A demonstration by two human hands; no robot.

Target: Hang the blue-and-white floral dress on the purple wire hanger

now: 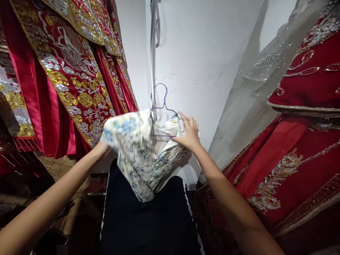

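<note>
A white blouse [132, 141] with a blue, green and yellow floral print is draped over a purple wire hanger [165, 102], whose hook points up in front of the wall. My right hand [189, 134] grips the blouse's right shoulder together with the hanger, thumb in front and fingers at the top. On the other side, my left hand [103, 150] is at the raised left sleeve; cloth covers its fingers, so their pose is hidden. The neckline gapes in a V, with the hanger's lower bar showing across it. Slight blur softens the left sleeve.
Red garments [69, 71] with gold and silver embroidery hang at left. A red beaded garment [313, 141] and a sheer glittery cloth [255, 78] hang at right. Dark cloth with white scalloped edges [148, 226] lies below. A white wall [202, 42] stands behind.
</note>
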